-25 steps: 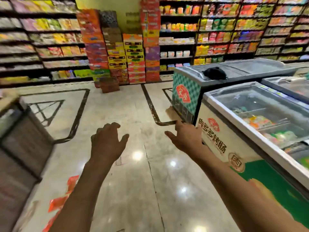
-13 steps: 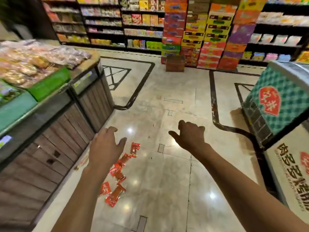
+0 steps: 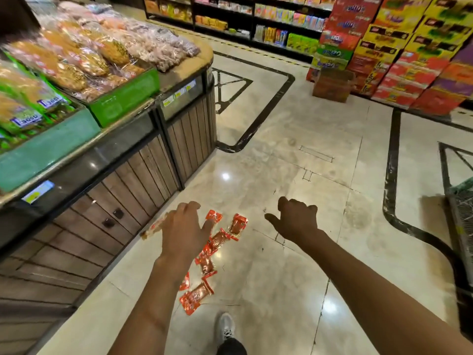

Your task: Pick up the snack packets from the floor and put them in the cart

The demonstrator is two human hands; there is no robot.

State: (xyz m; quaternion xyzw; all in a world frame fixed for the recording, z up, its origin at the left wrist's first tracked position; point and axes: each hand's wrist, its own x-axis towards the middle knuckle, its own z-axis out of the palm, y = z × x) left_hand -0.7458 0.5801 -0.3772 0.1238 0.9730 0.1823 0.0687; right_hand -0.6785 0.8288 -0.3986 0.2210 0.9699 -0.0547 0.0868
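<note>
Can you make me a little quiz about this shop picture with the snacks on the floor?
1. True or false: the red foil snack packets lie on the shiny marble floor.
2. Which hand is nearer in the picture to the wooden-slatted display counter: the left hand or the right hand?
3. Fill in: the brown cardboard box stands in front of the tall stack of colourful ______.

Key
1. True.
2. The left hand.
3. Cartons.
</note>
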